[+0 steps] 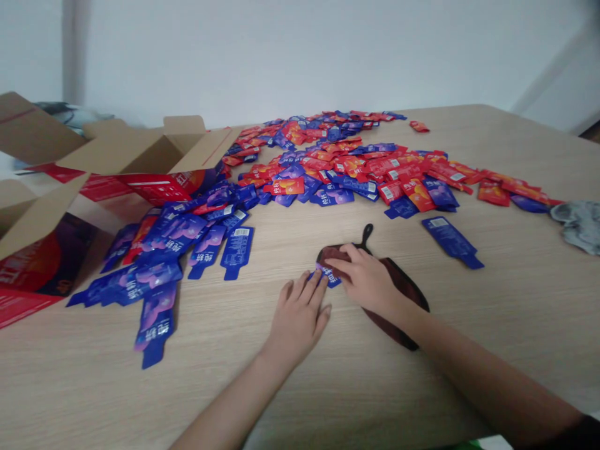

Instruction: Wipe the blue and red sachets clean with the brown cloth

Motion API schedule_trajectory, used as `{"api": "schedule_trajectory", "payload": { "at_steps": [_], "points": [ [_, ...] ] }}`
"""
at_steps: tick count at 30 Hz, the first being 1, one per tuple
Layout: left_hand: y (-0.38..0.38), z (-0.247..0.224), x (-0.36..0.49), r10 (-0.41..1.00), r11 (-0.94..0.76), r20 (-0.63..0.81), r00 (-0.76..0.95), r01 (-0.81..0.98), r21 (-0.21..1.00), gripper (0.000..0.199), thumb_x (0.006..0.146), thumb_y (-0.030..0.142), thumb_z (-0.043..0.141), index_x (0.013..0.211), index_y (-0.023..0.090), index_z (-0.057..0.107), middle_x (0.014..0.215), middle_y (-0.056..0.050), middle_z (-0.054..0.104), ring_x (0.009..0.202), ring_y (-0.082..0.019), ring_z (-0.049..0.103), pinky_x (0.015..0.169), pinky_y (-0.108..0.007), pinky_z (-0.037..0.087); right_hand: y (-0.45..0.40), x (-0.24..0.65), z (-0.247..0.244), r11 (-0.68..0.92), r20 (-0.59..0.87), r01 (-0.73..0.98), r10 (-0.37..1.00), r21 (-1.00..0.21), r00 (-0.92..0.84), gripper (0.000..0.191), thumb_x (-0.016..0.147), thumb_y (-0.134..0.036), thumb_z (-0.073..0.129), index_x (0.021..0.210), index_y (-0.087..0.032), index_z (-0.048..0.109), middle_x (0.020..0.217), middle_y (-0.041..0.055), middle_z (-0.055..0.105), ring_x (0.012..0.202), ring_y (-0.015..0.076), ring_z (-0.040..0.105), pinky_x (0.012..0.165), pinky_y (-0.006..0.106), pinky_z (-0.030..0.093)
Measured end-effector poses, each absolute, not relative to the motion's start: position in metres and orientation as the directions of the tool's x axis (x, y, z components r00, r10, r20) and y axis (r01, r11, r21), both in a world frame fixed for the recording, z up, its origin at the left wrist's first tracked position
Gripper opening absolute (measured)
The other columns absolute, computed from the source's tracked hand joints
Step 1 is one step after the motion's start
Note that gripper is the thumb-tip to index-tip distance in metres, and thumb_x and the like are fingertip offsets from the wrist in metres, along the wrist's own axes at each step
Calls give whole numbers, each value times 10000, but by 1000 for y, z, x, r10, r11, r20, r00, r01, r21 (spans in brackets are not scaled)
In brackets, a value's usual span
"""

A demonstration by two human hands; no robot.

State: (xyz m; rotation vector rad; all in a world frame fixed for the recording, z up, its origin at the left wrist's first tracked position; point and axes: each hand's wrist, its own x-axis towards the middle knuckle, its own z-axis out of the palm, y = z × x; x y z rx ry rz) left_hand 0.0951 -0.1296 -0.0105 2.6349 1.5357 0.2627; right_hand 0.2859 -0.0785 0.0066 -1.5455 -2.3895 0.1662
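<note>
On the table, my left hand (300, 309) lies with fingers stretched out, the tips on the lower part of a small blue-and-purple sachet (334, 279). My right hand (368, 275) is over a dark reddish-brown flat pouch (407, 290) with a black rim and a black loop at its far end. Its fingers are bent and closed at the pouch's left edge, right against the sachet. The sachet's upper part is hidden by the fingers and the pouch.
Loose blue sachets (159, 247) overlap on the left, near two open cartons (154, 153). A long heap of red and blue sachets (356, 165) spreads across the back. One blue sachet (450, 240) lies apart on the right. Grey cloth (579, 225) sits at the right edge.
</note>
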Motion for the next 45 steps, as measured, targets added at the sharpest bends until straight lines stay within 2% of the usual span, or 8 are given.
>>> {"api": "schedule_trajectory", "payload": {
  "at_steps": [7, 10, 16, 19, 27, 31, 36, 45],
  "points": [
    [-127, -10, 88, 839, -544, 93, 537, 819, 180, 520, 1005, 391, 367, 1496, 225, 327, 1564, -27, 341, 1412, -251, 323, 1097, -495, 323, -61, 352, 8, 233, 136, 922, 971, -310, -199, 406, 827, -135, 524, 1175, -278, 676, 1113, 67, 592, 945, 219, 611, 797, 344, 498],
    [-125, -10, 86, 817, -576, 93, 569, 800, 169, 508, 1017, 402, 331, 1498, 240, 324, 1573, -25, 321, 1433, -262, 284, 1099, -507, 310, -62, 339, 21, 258, 261, 900, 950, -352, -170, 326, 845, -172, 528, 1125, -240, 681, 1137, 87, 584, 951, 229, 606, 813, 364, 495],
    [-126, -10, 85, 815, -580, 85, 573, 804, 132, 499, 1013, 416, 343, 1479, 241, 361, 1536, -42, 394, 1435, -271, 283, 1105, -514, 301, -83, 277, 19, 513, 217, 834, 854, -203, -473, 398, 858, -176, 531, 1228, -278, 637, 1183, 90, 592, 993, 250, 566, 812, 384, 469],
    [-127, -10, 86, 819, -574, 86, 568, 808, 133, 511, 1011, 412, 353, 1496, 253, 328, 1563, -27, 345, 1437, -259, 283, 1105, -497, 310, -84, 284, 10, 428, 163, 892, 900, -148, -405, 407, 865, -190, 528, 1245, -293, 634, 1170, 91, 588, 981, 256, 564, 794, 380, 464],
    [-125, -8, 86, 818, -574, 68, 572, 801, 173, 506, 1007, 398, 363, 1492, 258, 335, 1583, -21, 291, 1442, -267, 277, 1101, -514, 314, -66, 351, 21, 206, 75, 931, 979, -300, -192, 404, 853, -164, 509, 1202, -286, 671, 1098, 78, 589, 904, 226, 618, 741, 347, 491],
    [-126, -7, 89, 814, -580, 73, 576, 802, 143, 506, 1004, 377, 363, 1480, 204, 361, 1579, -55, 301, 1464, -272, 223, 1122, -520, 291, -73, 318, 32, 312, 255, 881, 939, -355, -230, 392, 853, -174, 518, 1210, -263, 652, 1175, 97, 571, 1003, 249, 587, 789, 362, 498],
    [-128, -9, 91, 818, -575, 79, 570, 809, 117, 499, 998, 381, 371, 1461, 197, 395, 1537, -73, 388, 1444, -249, 283, 1148, -489, 275, -86, 278, 19, 478, 148, 854, 877, -203, -456, 412, 846, -146, 522, 1219, -267, 649, 1181, 103, 590, 1009, 260, 553, 800, 376, 482],
    [-126, -7, 91, 827, -562, 73, 557, 814, 146, 525, 990, 356, 385, 1491, 207, 339, 1576, -42, 308, 1440, -249, 292, 1133, -490, 303, -68, 361, 5, 237, 92, 926, 971, -293, -220, 392, 855, -118, 487, 1175, -244, 675, 1126, 92, 584, 1037, 243, 588, 838, 369, 493]
  ]
}}
